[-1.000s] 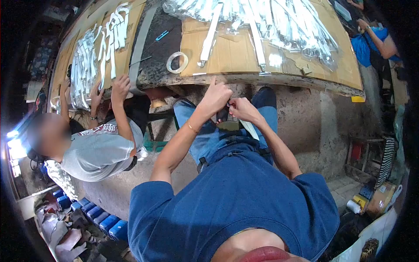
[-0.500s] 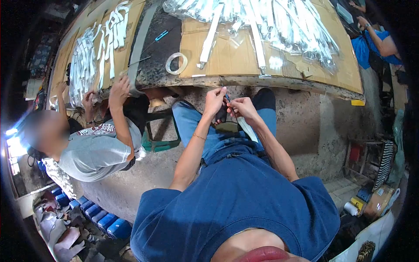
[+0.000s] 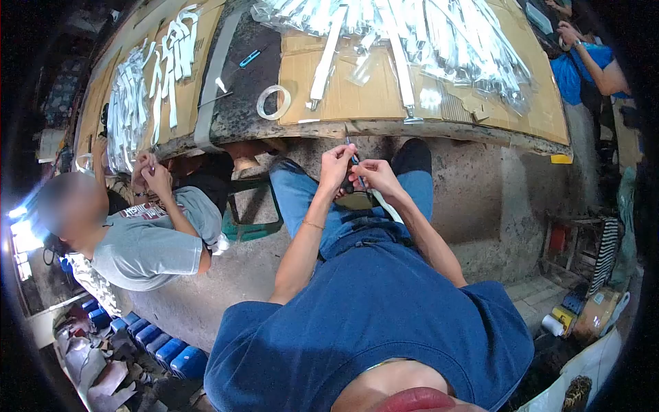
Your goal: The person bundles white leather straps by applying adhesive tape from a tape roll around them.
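Observation:
My left hand [image 3: 336, 167] is closed in a pinch at the upper end of a thin pointed tool [image 3: 355, 158] with a blue section. Its fine tip points up toward the table edge. Just right of it, my right hand [image 3: 379, 180] is closed with the fingertips at the tool's lower part. A white strap [image 3: 388, 206] runs from under the right hand down over my lap. Both hands are above my knees, in front of the table [image 3: 453, 134]; the fingers hide where strap and tool meet.
White straps [image 3: 412, 41] in clear plastic cover the cardboard ahead, beside a tape roll [image 3: 274, 102] and blue cutter [image 3: 250, 59]. At left a seated co-worker [image 3: 147, 237] has both hands together near more straps [image 3: 129, 103]. A green stool [image 3: 250, 230] stands between us.
The co-worker's raised hand has come down from the table edge to meet the other. A small white piece now shows on the table there. My fingers have shifted slightly along the tool.

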`<state>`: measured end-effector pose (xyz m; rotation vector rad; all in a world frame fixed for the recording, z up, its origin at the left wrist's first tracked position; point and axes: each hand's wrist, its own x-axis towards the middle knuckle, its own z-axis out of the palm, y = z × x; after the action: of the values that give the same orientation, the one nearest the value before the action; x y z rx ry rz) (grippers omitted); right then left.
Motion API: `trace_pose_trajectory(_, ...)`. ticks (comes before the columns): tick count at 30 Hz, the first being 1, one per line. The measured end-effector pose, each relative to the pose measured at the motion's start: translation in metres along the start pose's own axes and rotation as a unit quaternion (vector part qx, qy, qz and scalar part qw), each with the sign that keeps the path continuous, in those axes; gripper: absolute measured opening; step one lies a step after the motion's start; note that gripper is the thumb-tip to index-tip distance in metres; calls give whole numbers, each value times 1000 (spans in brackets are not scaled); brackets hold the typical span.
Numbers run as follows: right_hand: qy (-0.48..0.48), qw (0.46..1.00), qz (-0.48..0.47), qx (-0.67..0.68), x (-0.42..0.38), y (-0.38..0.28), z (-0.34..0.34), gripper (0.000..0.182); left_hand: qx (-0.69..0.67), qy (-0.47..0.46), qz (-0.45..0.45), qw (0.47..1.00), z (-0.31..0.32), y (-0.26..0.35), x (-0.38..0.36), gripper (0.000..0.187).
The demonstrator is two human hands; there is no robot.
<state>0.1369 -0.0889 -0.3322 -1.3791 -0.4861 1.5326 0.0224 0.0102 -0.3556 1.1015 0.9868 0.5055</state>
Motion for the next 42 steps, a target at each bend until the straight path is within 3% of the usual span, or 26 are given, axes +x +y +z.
trace_pose_trajectory(5,50,996,-65,-20,3,11,5,18,18,-1,33,999,-4,3,1,28)
trace_pose_trajectory(7,169,949,-170,-203,-7,1,12,24,44,3,49,998,-6,1,2,27)
trace_pose_trajectory(12,149,908,-284,-270,-3,11,6,34,70,-12,39,997,-7,1,4,24)
trace_pose_trajectory(14,174,851,-387,-310,0,12,4,34,44,-24,40,998,-6,1,4,22)
trace_pose_trajectory(15,173,851,-387,-310,1,12,4,34,18,-36,41,998,-5,3,4,21)
trace_pose_trajectory(17,154,928,-281,-189,2,12,5,27,-37,-50,40,997,-2,4,1,19)
trace_pose_trajectory(18,155,928,-281,-190,0,7,6,27,-90,-66,38,993,-2,3,0,18)
trace_pose_trajectory(20,180,957,-191,-127,-4,-3,6,22,-145,-80,19,986,-6,-3,4,17)
trace_pose_trajectory(21,180,957,-190,-127,-5,-4,5,22,-199,-92,1,976,-8,-3,3,16)
trace_pose_trajectory(24,192,923,-229,-243,-5,-1,0,21,-199,-74,8,977,-7,-7,5,12)
trace_pose_trajectory(26,202,858,-318,-351,-1,7,-4,24,-206,-64,18,976,-5,-8,8,12)
trace_pose_trajectory(33,186,864,-272,-382,-16,-5,1,23,-176,-67,25,982,-5,-9,11,12)
trace_pose_trajectory(35,165,936,-196,-243,-21,-10,4,19,-149,-77,48,985,-5,-3,7,12)
trace_pose_trajectory(36,164,936,-195,-243,-23,-11,3,19,-135,-80,63,986,-4,4,3,12)
trace_pose_trajectory(42,197,887,-320,-270,-54,-39,14,13,-133,-104,115,979,0,43,-26,13)
